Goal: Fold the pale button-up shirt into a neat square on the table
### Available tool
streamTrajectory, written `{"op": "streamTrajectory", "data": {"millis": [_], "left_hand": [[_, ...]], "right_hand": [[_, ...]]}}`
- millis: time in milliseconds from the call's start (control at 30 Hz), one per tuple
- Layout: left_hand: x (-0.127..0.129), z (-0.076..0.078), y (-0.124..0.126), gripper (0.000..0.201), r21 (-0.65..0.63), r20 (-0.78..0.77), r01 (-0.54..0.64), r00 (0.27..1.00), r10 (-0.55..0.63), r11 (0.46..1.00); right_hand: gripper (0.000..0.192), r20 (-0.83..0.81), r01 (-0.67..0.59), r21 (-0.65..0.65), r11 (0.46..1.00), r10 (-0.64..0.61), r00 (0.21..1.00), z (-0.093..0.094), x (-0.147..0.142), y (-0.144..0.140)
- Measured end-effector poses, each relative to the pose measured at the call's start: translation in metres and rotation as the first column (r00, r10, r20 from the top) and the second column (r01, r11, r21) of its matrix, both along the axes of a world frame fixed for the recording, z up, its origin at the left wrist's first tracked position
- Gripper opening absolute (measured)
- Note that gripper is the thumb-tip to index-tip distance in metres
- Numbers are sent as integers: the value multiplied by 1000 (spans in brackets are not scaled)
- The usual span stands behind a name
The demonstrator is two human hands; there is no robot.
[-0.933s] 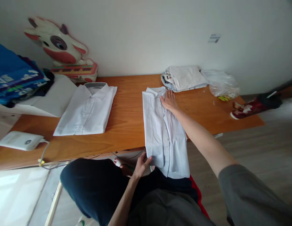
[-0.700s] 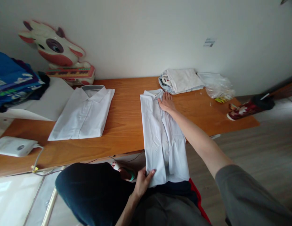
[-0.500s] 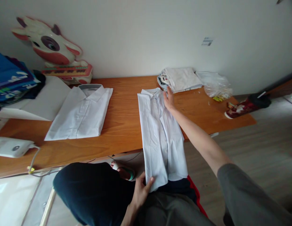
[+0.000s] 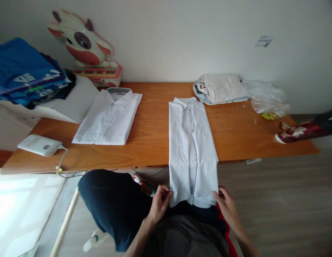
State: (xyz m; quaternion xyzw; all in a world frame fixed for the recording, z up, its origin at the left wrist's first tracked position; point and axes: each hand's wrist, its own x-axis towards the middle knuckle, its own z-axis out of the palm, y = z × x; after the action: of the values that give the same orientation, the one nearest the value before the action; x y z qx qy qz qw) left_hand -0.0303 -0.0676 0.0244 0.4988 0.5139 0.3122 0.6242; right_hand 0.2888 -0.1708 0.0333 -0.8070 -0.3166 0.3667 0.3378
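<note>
A white shirt (image 4: 179, 142), its sides folded inward, lies lengthwise from the wooden table (image 4: 155, 121) toward my lap. Its collar rests on the tabletop, and its lower part hangs past the front edge. My left hand (image 4: 159, 203) pinches the left corner of the hem between thumb and fingers. At the opposite hem corner, my right hand (image 4: 227, 204) is closed on the cloth, with some fingertips hidden beneath it. Farther left on the table lies another white shirt (image 4: 109, 119), folded into a compact shape with its collar up.
Folded pale clothes (image 4: 225, 89) and a clear plastic bag (image 4: 269, 98) lie at the back right, near a dark red bottle (image 4: 305, 130). A cow-shaped toy keyboard (image 4: 99, 73), blue clothes (image 4: 26, 73) on a white box (image 4: 77, 103), and a white power bank (image 4: 40, 145) with a cable occupy the left.
My right hand has come from beside the collar down to the right hem corner and gripped it. My left hand stays at the left corner. The view has shifted left.
</note>
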Motion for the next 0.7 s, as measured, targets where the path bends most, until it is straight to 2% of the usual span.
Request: {"op": "streamTrajectory", "data": {"millis": [100,233,300,367,400,533,600,700], "left_hand": [[-11,25,-2,31,73,-55,143,989,-139,987],[-26,52,-14,38,-36,76,242,968,-238,970],[-31,57,-19,37,13,62,261,963,-262,965],[-33,58,-21,35,179,-32,289,957,-288,940],[-34,58,-19,35,276,-86,313,950,-301,909],[-30,57,-5,38,565,-217,367,930,-296,739],[-27,58,3,33,672,-263,353,935,-237,651],[-25,63,14,23,796,-354,359,929,-106,488]], "right_hand": [[34,-15,-20,27,999,20,1000,23,2,-15],[74,-168,-69,31,997,73,983,65,1,-36],[70,-174,-119,39,992,124,977,80,4,-43],[48,-127,-218,67,974,225,966,90,12,-45],[41,-107,-279,90,956,287,952,94,18,-44],[40,-6,-491,192,849,502,865,105,36,-34],[41,146,-567,210,797,548,824,106,39,-27],[40,388,-649,276,709,535,750,104,40,-19]]}}
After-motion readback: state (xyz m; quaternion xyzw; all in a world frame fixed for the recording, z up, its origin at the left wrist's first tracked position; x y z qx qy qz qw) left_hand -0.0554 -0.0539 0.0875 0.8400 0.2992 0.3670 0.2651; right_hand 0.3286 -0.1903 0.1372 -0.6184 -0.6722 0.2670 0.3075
